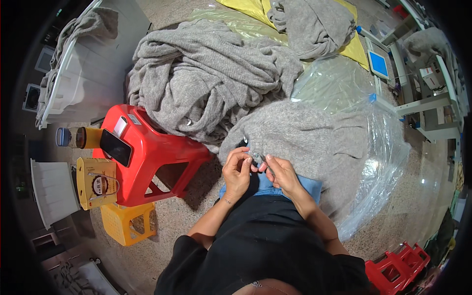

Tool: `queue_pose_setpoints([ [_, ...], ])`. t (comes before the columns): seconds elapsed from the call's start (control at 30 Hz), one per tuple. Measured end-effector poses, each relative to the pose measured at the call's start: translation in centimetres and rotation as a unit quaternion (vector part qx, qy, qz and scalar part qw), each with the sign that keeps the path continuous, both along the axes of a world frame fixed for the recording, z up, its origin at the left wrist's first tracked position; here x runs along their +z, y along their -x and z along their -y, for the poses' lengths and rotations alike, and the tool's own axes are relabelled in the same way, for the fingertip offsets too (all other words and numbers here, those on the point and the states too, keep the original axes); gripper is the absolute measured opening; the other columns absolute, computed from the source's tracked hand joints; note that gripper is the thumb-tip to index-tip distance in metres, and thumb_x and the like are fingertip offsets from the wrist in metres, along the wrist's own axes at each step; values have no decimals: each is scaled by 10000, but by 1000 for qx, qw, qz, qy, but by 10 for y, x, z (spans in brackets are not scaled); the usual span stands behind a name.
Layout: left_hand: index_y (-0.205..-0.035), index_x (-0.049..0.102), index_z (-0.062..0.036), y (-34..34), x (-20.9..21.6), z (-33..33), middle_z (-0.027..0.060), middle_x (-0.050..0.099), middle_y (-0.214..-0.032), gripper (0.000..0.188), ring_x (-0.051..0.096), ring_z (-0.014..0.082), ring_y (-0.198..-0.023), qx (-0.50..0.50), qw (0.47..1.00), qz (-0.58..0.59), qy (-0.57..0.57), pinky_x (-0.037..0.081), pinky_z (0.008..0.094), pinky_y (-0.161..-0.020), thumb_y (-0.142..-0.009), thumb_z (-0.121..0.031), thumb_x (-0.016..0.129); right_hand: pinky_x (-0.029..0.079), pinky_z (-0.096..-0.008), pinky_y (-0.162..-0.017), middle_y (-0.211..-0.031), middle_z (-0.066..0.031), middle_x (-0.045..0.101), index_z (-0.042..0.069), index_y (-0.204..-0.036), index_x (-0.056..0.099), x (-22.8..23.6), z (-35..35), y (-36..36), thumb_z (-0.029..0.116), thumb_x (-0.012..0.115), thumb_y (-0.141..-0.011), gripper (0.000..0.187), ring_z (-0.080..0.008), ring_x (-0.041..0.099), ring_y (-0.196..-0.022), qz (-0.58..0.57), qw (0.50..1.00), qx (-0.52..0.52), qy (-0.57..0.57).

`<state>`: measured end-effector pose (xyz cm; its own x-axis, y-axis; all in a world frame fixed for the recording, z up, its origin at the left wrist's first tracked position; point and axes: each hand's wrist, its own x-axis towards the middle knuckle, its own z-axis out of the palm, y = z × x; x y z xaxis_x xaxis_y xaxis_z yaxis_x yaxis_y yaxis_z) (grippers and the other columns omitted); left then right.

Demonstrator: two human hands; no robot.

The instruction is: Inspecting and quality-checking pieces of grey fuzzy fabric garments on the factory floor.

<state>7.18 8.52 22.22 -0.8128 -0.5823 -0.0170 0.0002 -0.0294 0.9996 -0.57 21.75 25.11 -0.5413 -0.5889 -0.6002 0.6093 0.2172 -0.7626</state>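
Observation:
A light grey knit garment (300,132) lies over my lap and spreads off to the right. My left hand (236,173) pinches its near edge between thumb and fingers. Close beside it, my right hand (282,176) is also closed on this edge, its fingertips almost meeting the left ones. A small bunched bit of the knit (256,156) shows between the two hands. Whether a small tool sits in the right fingers is too fine to make out.
A large heap of grey knits (196,73) lies ahead; more knitwear (314,24) rests on yellow plastic. Clear plastic sheeting (378,162) borders the right. A red stool (147,162) at left carries a phone (116,147), bottle (78,137) and yellow bag (97,184). A white bin (93,64) stands behind it.

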Motion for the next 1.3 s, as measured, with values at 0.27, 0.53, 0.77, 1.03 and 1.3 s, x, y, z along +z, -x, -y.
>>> queue_pose_setpoints([
  [0.27, -873, 589, 23, -4, 0, 3, 139, 558, -1102, 28, 584, 139, -895, 10, 995, 19, -96, 486, 261, -784, -846, 21, 583, 219, -206, -355, -498, 54, 377, 35, -723, 575, -4, 10, -7, 424, 467, -933, 454, -24, 286, -406, -66, 997, 40, -30],
  [0.53, -892, 595, 25, -7, -2, 1, 136, 532, -1155, 57, 587, 97, -822, 6, 989, 7, -151, 500, 226, -742, -836, 36, 590, 208, -212, -358, -476, 52, 381, 32, -683, 570, -13, 16, -12, 363, 503, -932, 419, -23, 284, -398, -96, 995, -19, -9],
  [0.77, -888, 593, 24, -9, 0, 1, 121, 533, -1117, 54, 587, 106, -814, 5, 973, -9, -229, 494, 228, -774, -835, 22, 605, 200, -214, -360, -474, 57, 374, 33, -666, 576, -10, 15, -12, 342, 516, -927, 409, -22, 282, -397, -102, 993, -5, -52],
  [1.03, -889, 588, 17, -12, -3, 4, 99, 517, -1092, 49, 580, 107, -850, -10, 969, -13, -245, 506, 247, -794, -843, 13, 603, 189, -214, -368, -473, 59, 372, 39, -649, 572, -10, 17, -14, 342, 532, -917, 407, -21, 280, -401, -96, 995, -28, -19],
  [1.3, -882, 580, 15, -11, -1, 5, 99, 545, -1053, 33, 616, 154, -848, 0, 961, 10, -277, 532, 277, -785, -862, -9, 589, 210, -209, -390, -471, 56, 372, 40, -652, 573, -13, 15, -13, 324, 525, -925, 397, -23, 290, -417, -128, 991, -26, -11],
])
